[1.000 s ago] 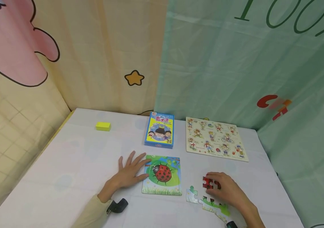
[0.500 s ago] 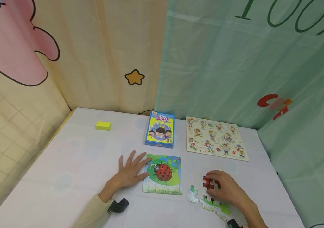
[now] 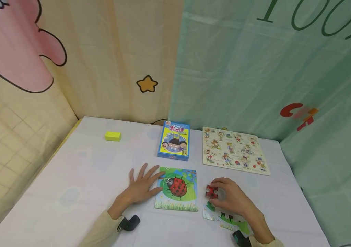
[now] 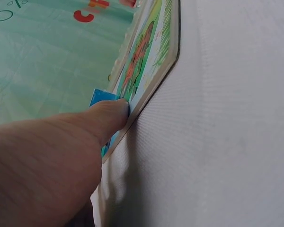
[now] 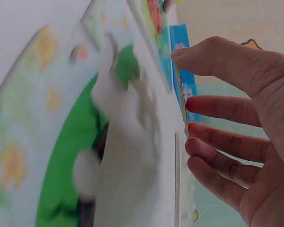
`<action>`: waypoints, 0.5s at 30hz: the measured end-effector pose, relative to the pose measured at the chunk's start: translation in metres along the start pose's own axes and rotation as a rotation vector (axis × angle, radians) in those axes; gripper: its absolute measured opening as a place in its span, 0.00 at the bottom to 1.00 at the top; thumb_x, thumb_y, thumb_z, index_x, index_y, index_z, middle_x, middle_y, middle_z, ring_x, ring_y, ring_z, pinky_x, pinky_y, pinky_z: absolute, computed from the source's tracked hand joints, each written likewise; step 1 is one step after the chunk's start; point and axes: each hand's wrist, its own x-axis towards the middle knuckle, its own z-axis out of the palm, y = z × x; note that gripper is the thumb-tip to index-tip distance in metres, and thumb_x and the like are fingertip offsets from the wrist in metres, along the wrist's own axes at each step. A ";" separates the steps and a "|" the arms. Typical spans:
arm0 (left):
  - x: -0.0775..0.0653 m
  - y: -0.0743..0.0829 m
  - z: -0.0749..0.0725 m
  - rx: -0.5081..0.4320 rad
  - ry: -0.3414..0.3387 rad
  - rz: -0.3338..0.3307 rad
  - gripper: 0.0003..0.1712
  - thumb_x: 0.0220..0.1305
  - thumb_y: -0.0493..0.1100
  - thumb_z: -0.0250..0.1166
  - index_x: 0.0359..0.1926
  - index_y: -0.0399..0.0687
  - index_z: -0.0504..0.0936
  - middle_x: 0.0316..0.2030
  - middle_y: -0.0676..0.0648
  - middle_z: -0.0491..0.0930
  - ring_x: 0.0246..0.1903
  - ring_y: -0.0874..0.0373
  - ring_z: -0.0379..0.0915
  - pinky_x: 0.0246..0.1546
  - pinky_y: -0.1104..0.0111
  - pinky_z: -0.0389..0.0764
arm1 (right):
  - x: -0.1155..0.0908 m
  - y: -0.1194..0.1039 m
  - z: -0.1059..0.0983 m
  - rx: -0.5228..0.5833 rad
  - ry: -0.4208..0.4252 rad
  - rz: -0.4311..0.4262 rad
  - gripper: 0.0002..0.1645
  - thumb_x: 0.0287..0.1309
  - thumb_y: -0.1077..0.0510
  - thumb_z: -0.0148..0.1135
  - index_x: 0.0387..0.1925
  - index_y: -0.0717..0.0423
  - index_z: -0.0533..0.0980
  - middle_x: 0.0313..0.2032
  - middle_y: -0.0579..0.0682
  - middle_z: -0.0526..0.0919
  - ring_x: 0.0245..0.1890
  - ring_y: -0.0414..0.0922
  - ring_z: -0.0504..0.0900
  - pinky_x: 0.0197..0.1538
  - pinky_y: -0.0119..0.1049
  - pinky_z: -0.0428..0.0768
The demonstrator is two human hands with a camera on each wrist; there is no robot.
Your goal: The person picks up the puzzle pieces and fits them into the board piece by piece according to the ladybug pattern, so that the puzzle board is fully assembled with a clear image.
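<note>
L hand (image 3: 140, 189): fingers straight & spread, gripping nil; thumb and forefinger tips on L edge of flat puzzle board w/ red, black-spotted ladybird (image 3: 176, 203), lying on white cloth-covered table (image 3: 70, 171). R hand (image 3: 232, 195): thumb opp. fingertips, parted by pc. width, pinching small red-and-black jigsaw pc. (image 3: 211, 192); pc. clear of cloth, just R of board. Near side of R hand: pale jigsaw pc. w/ green tab (image 3: 207, 214), plus green-and-white jigsaw pcs. (image 3: 229, 220), partly hidden, exact no. unclear. Behind: blue-and-yellow printed box (image 3: 173, 140); to its R, cream board w/ small printed figures (image 3: 235, 151); far L, bright-yellow rectangular block (image 3: 113, 136).
</note>
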 end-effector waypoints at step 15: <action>0.002 0.001 -0.003 0.015 -0.033 -0.018 0.34 0.71 0.60 0.58 0.74 0.60 0.65 0.78 0.46 0.53 0.78 0.33 0.32 0.66 0.27 0.31 | 0.038 -0.048 0.016 0.074 -0.062 -0.119 0.25 0.51 0.47 0.76 0.50 0.52 0.84 0.54 0.49 0.82 0.58 0.50 0.79 0.60 0.51 0.79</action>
